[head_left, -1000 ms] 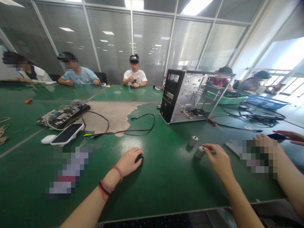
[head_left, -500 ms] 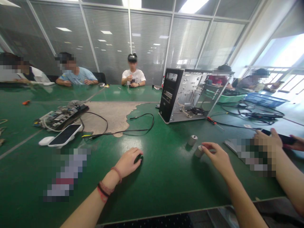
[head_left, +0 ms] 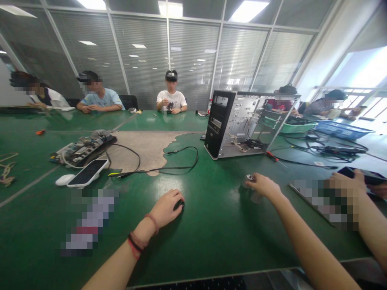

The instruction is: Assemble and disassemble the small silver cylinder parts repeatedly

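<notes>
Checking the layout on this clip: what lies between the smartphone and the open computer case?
In the head view, a black cable and a worn tan patch lie between the smartphone and the open computer case.

Long green-topped workbench [head_left: 208, 245], crowded with electronics
Near the middle, a ragged tan worn patch [head_left: 142, 155] under a cable-strung circuit board [head_left: 83, 150]; just in front, a white-backed smartphone [head_left: 87, 173] beside a small white oval computer mouse [head_left: 64, 179], and a thin black cable [head_left: 157, 169] trailing across the green; farther right, an open silver computer case with a black front panel [head_left: 236, 125] upright, a red-handled screwdriver [head_left: 272, 157] near its corner, a green plastic tray [head_left: 298, 127], a blue plastic basket [head_left: 341, 130]; closer in, a small black computer mouse [head_left: 179, 204] and a short silver metal cylinder [head_left: 249, 177]
</notes>
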Demonstrator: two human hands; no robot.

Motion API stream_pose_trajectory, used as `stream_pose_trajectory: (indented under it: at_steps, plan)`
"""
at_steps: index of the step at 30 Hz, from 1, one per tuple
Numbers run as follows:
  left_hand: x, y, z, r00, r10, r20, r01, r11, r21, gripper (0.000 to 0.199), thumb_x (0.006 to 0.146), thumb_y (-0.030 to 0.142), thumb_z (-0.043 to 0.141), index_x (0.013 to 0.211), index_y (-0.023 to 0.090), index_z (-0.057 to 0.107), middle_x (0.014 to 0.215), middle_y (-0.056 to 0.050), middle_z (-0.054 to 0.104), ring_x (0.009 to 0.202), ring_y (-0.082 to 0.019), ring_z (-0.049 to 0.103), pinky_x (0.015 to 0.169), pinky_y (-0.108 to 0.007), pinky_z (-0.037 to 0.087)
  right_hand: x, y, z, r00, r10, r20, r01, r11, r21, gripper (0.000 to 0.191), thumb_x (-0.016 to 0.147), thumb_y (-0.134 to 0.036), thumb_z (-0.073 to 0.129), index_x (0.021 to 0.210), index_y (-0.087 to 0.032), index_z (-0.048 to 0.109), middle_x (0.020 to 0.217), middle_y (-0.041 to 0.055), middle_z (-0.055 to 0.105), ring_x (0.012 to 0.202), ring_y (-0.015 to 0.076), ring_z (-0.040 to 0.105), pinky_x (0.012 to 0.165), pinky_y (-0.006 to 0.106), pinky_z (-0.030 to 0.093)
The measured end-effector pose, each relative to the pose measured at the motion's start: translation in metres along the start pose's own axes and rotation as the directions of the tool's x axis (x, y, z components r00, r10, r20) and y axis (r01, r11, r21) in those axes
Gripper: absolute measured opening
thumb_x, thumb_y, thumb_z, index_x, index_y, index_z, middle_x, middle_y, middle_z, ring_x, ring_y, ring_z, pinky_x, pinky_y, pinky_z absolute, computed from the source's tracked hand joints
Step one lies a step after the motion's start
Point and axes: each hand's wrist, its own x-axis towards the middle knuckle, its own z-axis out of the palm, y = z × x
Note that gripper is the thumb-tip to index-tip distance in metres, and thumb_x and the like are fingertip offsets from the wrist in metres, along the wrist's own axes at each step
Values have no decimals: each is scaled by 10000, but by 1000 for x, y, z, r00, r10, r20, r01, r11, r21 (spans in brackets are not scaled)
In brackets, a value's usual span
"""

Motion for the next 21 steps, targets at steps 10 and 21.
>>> stream_pose_trajectory:
  at_steps: [10, 21]
  plan:
    - [0, 0, 2, 1000, -4, 5, 4, 1000, 0, 151, 806, 156, 498, 932, 184, 576, 981, -62, 572, 941, -212, 529, 862, -336, 436, -5, -24, -13, 999, -26, 36, 28, 998, -58, 372, 792, -469, 490, 1053, -231, 603, 960, 124, 675, 891, 305, 635, 653, 342, 425]
    - [1, 3, 5, 996, -58, -68, 47, 988, -149, 192, 818, 149, 478, 977, 194, 575, 993, -61, 587, 940, -205, 558, 850, -330, 449, -43, -106, -9, 785, -605, -136, 604, 697, 385, 310, 829, -409, 530, 1055, -196, 531, 948, 65, 652, 864, 232, 614, 756, 320, 417]
